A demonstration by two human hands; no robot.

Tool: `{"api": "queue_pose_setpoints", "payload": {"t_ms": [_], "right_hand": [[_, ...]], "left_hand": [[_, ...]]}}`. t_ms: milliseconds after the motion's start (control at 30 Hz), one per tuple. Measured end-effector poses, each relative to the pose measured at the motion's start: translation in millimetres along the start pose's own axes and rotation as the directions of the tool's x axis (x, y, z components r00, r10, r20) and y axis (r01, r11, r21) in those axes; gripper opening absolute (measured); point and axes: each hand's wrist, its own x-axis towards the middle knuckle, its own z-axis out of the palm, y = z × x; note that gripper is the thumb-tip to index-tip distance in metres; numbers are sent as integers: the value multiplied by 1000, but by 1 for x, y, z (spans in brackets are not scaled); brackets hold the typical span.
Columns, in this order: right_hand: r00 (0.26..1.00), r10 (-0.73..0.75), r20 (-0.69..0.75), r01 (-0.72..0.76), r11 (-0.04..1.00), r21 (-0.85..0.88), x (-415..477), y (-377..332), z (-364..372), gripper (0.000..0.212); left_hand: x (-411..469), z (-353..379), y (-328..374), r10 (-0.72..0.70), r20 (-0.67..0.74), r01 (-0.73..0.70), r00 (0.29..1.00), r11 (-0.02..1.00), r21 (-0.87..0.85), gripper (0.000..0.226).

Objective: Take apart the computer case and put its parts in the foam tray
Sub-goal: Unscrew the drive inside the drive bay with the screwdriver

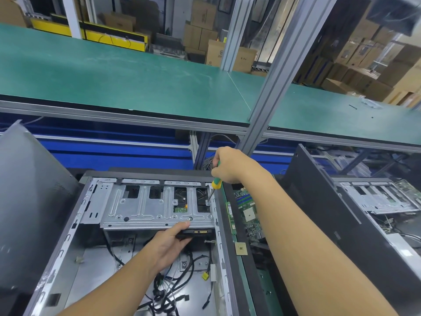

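An open case (pixel 127 258) lies on its side, its long axis running away from the viewer. A steel cage (pixel 157 206) spans its far end. The left hand (pixel 167 244) is closed on a black drive (pixel 197 233) beneath the cage. A screwdriver (pixel 214 187), fisted in the right hand (pixel 227 165), is tipped down-left onto the cage's right corner. No writing can be read.

Computer case (pixel 68 265): grey metal, side open, lying flat; loose black cables on its floor.
Drive cage (pixel 157 206): silver stamped steel, spanning the case's far end, a black drive beneath its near edge.
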Motion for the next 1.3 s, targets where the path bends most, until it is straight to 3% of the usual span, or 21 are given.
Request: {"api": "queue_pose_setpoints", "payload": {"t_ms": [133,267,900,1067,1167,1300], "right_hand": [[1000,3,-13,-3,1000,-9,0,0,2,5],[1000,4,-31,-5,1000,-16,1,1,2,19],[1000,24,-11,-24,999,-28,-1,1,2,19],[998,52,-34,-53,998,-28,-2,2,2,5],[995,94,-42,-96,994,-59,-2,2,3,28],[994,107,-31,-109,990,-91,1,2,2,32]], "left_hand": [[-1,0,0,4,5,-4,1000,1000,0,38],[-1,-2,0,0,14,0,1000,1000,13,44],[1,-5,0,-4,16,4,1000,1000,15,45],[2,-5,0,0,9,0,1000,1000,16,43],[1,-5,0,-3,18,3,1000,1000,22,46],[1,-4,1,-6,24,6,1000,1000,6,49]]}}
